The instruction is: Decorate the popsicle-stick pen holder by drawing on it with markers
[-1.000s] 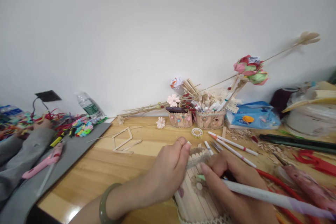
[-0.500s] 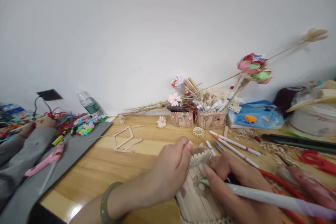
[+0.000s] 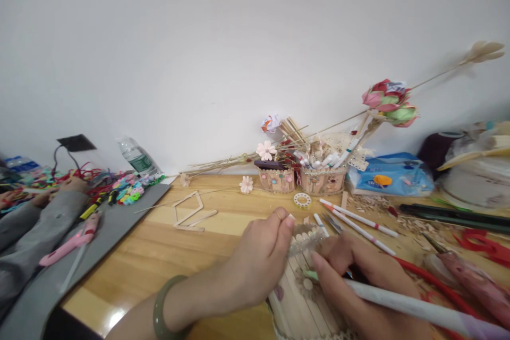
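A craft-stick basket (image 3: 297, 300) with a lace-like trim stands or lies low in front of me, its slatted side facing up. My left hand (image 3: 265, 257) is closed on its upper left edge. A wooden flower (image 3: 306, 282) is fixed to the slats, with a small purple piece (image 3: 278, 293) left of it. In my right hand (image 3: 362, 276) is a white marker (image 3: 406, 303), gripped like a pen, its pale green tip at the flower. The lower part of the basket is cut off by the frame.
Behind stand two small decorated baskets (image 3: 277, 181), a tape roll (image 3: 302, 200) and a blue wipes pack (image 3: 392, 172). Markers (image 3: 358, 218), wood shavings and a pink-handled tool (image 3: 474, 281) lie right. Left are stick pieces (image 3: 195, 212), a pink glue gun (image 3: 75, 241) and another person's sleeves (image 3: 51, 228).
The marker tip has shifted slightly upward on the flower. My left hand keeps its hold, and the whole view has moved very little.
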The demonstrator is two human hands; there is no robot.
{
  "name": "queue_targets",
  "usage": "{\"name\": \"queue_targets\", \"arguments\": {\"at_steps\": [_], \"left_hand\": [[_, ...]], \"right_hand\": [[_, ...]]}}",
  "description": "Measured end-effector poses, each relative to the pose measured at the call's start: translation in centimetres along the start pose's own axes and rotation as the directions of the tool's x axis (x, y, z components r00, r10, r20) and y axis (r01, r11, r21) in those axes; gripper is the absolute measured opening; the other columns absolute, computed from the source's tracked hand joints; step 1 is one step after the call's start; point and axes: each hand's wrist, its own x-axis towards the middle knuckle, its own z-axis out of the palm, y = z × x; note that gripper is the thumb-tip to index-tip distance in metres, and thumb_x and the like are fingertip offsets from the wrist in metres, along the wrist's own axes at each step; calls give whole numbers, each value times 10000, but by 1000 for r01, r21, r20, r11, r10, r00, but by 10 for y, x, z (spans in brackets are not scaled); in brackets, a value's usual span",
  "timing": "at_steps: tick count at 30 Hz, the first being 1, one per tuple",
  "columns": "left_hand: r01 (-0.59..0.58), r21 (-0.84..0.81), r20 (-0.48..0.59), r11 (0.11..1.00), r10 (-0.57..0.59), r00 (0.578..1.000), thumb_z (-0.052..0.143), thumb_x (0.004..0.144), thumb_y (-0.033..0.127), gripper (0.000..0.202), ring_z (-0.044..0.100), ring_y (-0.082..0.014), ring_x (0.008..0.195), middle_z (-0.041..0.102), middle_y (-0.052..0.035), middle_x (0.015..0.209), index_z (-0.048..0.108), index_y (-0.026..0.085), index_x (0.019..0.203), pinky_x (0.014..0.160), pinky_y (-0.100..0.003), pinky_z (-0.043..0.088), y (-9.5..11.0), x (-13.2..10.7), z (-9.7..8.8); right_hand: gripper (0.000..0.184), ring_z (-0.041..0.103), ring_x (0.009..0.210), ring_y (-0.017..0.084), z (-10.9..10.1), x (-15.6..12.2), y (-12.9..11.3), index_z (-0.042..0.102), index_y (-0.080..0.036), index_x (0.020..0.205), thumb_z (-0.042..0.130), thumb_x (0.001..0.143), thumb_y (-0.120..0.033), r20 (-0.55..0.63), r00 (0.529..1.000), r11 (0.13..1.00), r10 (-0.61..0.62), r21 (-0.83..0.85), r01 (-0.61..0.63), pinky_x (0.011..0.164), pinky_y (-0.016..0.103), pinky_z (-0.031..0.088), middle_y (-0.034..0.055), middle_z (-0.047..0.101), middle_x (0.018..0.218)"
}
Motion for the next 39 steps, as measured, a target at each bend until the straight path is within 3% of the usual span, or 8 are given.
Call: {"name": "queue_targets", "arguments": {"at_steps": [9, 15, 27, 30, 33, 39], "left_hand": [[-48, 82, -36, 995, 51, 998, 245, 908, 400, 308, 468, -137, 597, 433, 26, 615, 407, 215, 722, 587, -255, 378, 1, 0, -1], [-30, 46, -17, 998, 31, 999, 236, 908, 419, 318, 466, -136, 586, 417, 27, 611, 391, 219, 716, 547, -244, 362, 0, 1, -1], [-25, 79, -9, 997, 25, 1000, 220, 915, 413, 320, 445, -129, 566, 405, 36, 618, 383, 221, 718, 566, -254, 356, 1, 0, -1], [-45, 90, -32, 995, 48, 998, 226, 916, 408, 313, 464, -134, 595, 425, 32, 630, 394, 220, 731, 601, -259, 363, -1, 1, 0], [-24, 62, -28, 998, 25, 999, 227, 909, 435, 325, 485, -142, 618, 425, 28, 627, 397, 221, 734, 587, -256, 371, -1, 0, 1], [-32, 60, -50, 998, 36, 998, 233, 901, 442, 341, 492, -142, 600, 445, 22, 623, 416, 216, 724, 586, -265, 389, 0, 0, 1]], "right_hand": [[249, 478, 421, 104, -1, 3, -5, 390, -231, 568, 482, 794, -181, -16, 1000, 1000, -18, -25, 18, 432, 208, 406, -51, 484, 488], [257, 452, 409, 99, 2, 3, -1, 369, -234, 570, 468, 806, -210, -37, 999, 1000, -10, 14, 11, 396, 204, 376, -58, 451, 478], [252, 476, 404, 100, -5, 3, -6, 377, -234, 575, 469, 798, -162, -33, 998, 994, -53, -99, 49, 422, 209, 408, -49, 483, 473], [272, 478, 418, 108, -3, 6, -6, 347, -234, 561, 447, 803, -158, 19, 1000, 998, -13, -65, 15, 429, 213, 407, -46, 468, 467], [280, 444, 406, 110, 1, 6, -3, 299, -239, 564, 428, 805, -180, -1, 999, 999, 37, -13, -37, 409, 221, 383, -50, 433, 460], [255, 427, 410, 102, 2, 0, -1, 347, -238, 569, 438, 805, -206, -11, 999, 999, 41, 33, -40, 391, 212, 363, -55, 434, 476]]}}
